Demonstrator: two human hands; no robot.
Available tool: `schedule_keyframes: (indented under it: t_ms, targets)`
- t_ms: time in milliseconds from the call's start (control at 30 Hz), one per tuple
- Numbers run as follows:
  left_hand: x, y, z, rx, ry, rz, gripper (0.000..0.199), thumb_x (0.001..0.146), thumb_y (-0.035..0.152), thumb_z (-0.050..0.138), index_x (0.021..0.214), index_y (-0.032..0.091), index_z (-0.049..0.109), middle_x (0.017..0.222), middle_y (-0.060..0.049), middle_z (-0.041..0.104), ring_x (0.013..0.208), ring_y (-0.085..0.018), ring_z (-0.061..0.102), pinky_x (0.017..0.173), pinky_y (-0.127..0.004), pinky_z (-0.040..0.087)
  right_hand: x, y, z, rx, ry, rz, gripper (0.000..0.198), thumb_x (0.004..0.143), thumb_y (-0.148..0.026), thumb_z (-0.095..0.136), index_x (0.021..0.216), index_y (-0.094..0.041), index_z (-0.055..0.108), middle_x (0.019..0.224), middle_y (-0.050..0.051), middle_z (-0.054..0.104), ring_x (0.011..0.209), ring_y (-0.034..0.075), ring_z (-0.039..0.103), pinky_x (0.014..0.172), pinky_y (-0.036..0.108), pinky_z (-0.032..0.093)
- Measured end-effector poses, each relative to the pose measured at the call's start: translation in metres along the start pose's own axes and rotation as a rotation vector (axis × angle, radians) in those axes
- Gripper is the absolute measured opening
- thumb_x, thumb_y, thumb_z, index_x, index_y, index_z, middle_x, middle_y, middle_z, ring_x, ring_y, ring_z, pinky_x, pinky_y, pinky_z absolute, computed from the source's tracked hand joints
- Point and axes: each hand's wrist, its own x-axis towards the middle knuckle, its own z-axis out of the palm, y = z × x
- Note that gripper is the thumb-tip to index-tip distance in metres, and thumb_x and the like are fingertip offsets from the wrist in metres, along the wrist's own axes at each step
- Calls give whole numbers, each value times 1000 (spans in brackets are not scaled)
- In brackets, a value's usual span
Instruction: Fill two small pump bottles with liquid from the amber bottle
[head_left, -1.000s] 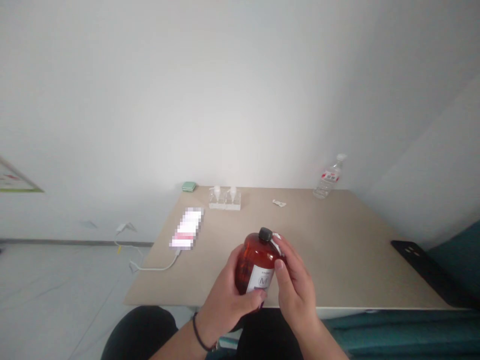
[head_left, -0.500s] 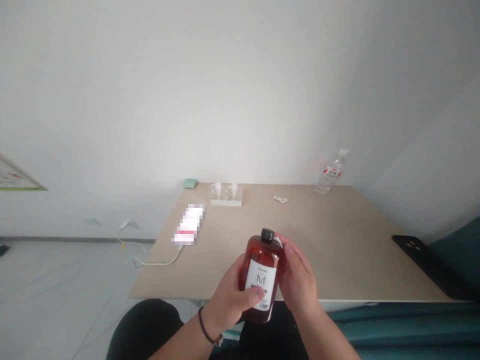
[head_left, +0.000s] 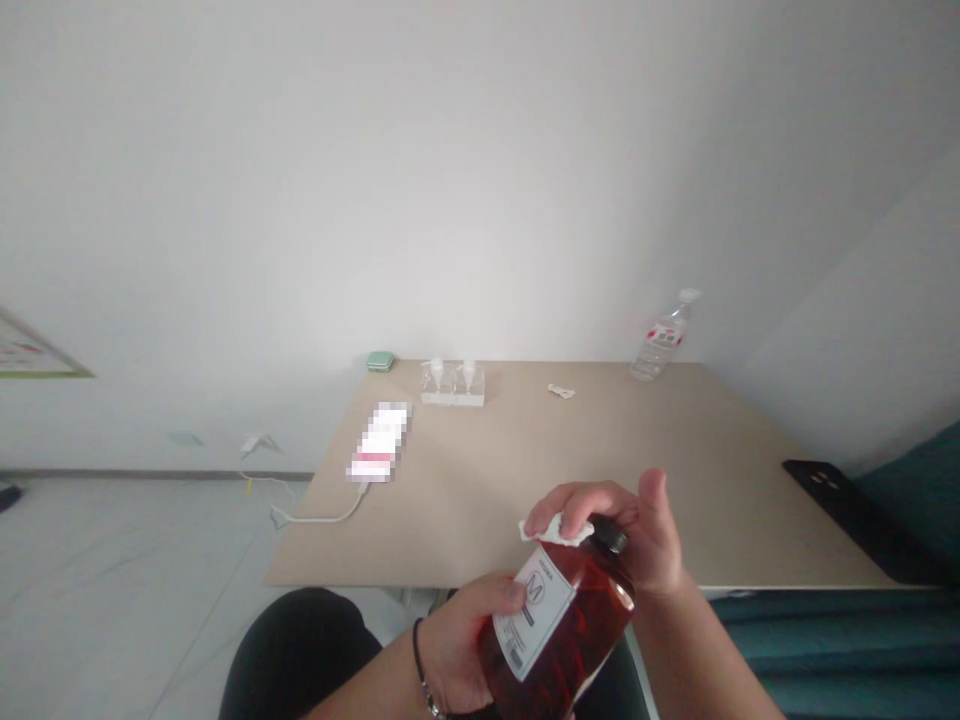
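A reddish-brown bottle with a black cap and a white label marked M tilts to the right just past the table's front edge. Around its lower left side is my left hand, closed, the thumb lying on the label. My right hand presses a crumpled white tissue with its fingers against the bottle's shoulder, beside the cap. Its thumb sticks up, apart from the bottle. The far side of the bottle and part of the left fingers are hidden.
On the table lie a phone with a white cable and a scrap of paper. Along the back stand clear pump bottles, a green case and a water bottle. A black phone-like object lies at the right edge.
The bottle has come closer and tipped to the right in my left hand. My right hand has moved from its right side over the shoulder, and the tissue shows more fully.
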Motion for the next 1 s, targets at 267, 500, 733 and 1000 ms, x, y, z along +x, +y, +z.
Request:
schedule_keyframes:
  t_ms: [267, 500, 733, 1000]
  targets:
    - [-10, 8, 14, 176, 298, 221, 32, 74, 36, 78, 90, 8, 74, 78, -8, 72, 66, -17, 64, 63, -26, 51, 2, -37, 18, -1131, -371, -147, 41, 97, -47, 51, 116, -17, 70, 112, 15, 73, 112, 25, 66, 100, 40, 51]
    - [-8, 16, 29, 131, 396, 411, 48, 84, 57, 66, 107, 15, 74, 119, -12, 72, 120, -29, 63, 105, -37, 47, -32, 8, 55, -1664, -276, -302, 61, 88, -43, 65, 138, -8, 55, 145, 18, 56, 140, 33, 44, 118, 49, 36]
    - [-12, 11, 8, 161, 296, 441, 54, 91, 55, 58, 115, 8, 71, 114, -17, 74, 112, -31, 68, 108, -44, 43, -65, 31, 44, -1578, -186, -439, 87, 87, -51, 64, 158, -17, 26, 152, 10, 47, 148, 29, 31, 126, 44, 15]
    - [-14, 6, 13, 106, 265, 439, 41, 93, 40, 61, 122, 14, 69, 120, -11, 73, 114, -27, 67, 108, -40, 45, -50, 24, 43, -1403, 48, -289, 74, 96, -36, 47, 160, -21, 14, 167, 7, 13, 152, 33, 18, 122, 53, 20]
